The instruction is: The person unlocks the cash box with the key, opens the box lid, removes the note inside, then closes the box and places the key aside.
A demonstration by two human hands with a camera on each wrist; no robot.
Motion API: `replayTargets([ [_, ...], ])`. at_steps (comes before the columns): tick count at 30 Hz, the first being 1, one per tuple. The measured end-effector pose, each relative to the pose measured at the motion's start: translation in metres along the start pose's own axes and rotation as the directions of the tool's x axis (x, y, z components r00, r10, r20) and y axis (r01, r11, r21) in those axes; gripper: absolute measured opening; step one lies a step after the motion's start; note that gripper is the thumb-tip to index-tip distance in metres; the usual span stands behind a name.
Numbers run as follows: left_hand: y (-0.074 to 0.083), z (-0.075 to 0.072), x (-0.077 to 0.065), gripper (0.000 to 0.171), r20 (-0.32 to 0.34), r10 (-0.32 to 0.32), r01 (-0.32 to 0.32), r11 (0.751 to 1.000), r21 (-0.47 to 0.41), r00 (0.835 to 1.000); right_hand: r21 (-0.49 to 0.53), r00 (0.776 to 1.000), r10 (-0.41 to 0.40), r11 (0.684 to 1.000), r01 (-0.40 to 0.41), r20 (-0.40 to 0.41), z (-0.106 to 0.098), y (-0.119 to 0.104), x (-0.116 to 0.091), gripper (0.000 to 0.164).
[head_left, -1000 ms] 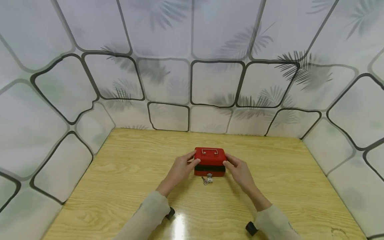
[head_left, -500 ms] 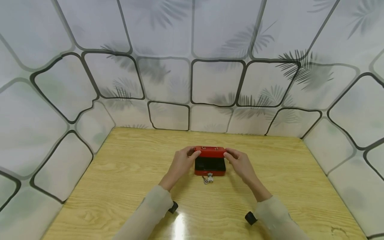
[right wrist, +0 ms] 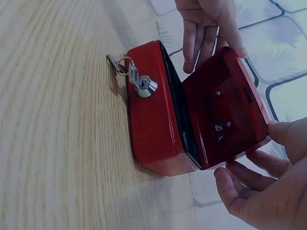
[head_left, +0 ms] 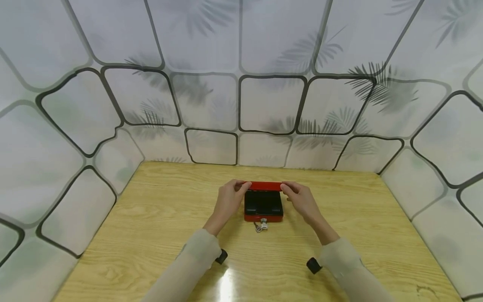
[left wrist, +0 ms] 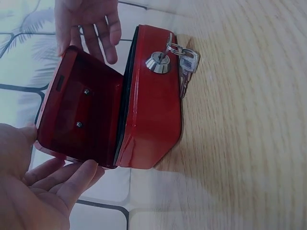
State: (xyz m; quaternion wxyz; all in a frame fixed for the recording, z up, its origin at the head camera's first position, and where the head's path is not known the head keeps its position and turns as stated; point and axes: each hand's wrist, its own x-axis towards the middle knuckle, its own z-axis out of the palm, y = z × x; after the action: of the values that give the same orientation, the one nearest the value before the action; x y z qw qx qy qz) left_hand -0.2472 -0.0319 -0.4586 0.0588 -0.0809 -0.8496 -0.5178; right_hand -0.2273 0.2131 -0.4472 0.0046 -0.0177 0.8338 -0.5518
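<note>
A small red metal cash box (head_left: 263,218) sits on the table with its lid (head_left: 265,186) raised upright at the back. My left hand (head_left: 228,203) holds the lid's left corner, thumb on the front edge and fingers along the side. At the opposite corner, my right hand (head_left: 303,203) grips the lid in the same way. Inside the box a black tray (head_left: 263,203) shows. In the right wrist view the silver lock (right wrist: 145,87) on the front has a key in it. A second key (left wrist: 188,62) hangs from the ring in the left wrist view.
The box stands on a light wood-grain table (head_left: 166,205). Patterned fabric walls (head_left: 211,105) rise behind the table and along both sides. Black wrist devices (head_left: 313,265) are near both sleeves.
The lid has swung up and back from partly raised to upright, both hands moving away from me with it. More of the black interior now shows. The box base has stayed put.
</note>
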Motion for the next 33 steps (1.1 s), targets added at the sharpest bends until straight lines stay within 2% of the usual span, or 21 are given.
replayTargets([
  [9, 0.000, 0.001, 0.004, 0.045, -0.029, -0.006, 0.006, 1.000, -0.010, 1.000, 0.038, 1.000, -0.022, 0.999, 0.022, -0.012, 0.000, 0.004, 0.009, 0.053],
  [15, -0.001, 0.001, 0.007, 0.042, -0.033, -0.024, 0.023, 0.999, -0.034, 0.999, 0.059, 1.000, -0.007, 0.998, 0.009, -0.026, 0.001, 0.007, 0.016, 0.057],
  [21, -0.005, -0.001, 0.009, 0.042, 0.011, -0.022, 0.023, 0.998, -0.051, 1.000, 0.081, 0.999, 0.012, 0.997, -0.010, -0.034, 0.002, 0.010, 0.023, 0.061],
  [26, -0.010, -0.002, 0.010, 0.040, 0.065, 0.006, -0.004, 1.000, -0.022, 0.998, 0.087, 0.999, 0.032, 0.996, -0.029, -0.037, 0.003, 0.012, 0.028, 0.063],
  [33, -0.012, -0.003, 0.011, 0.046, 0.111, 0.031, -0.031, 1.000, -0.003, 0.993, 0.117, 0.998, 0.036, 0.993, -0.031, -0.042, 0.004, 0.011, 0.031, 0.062],
])
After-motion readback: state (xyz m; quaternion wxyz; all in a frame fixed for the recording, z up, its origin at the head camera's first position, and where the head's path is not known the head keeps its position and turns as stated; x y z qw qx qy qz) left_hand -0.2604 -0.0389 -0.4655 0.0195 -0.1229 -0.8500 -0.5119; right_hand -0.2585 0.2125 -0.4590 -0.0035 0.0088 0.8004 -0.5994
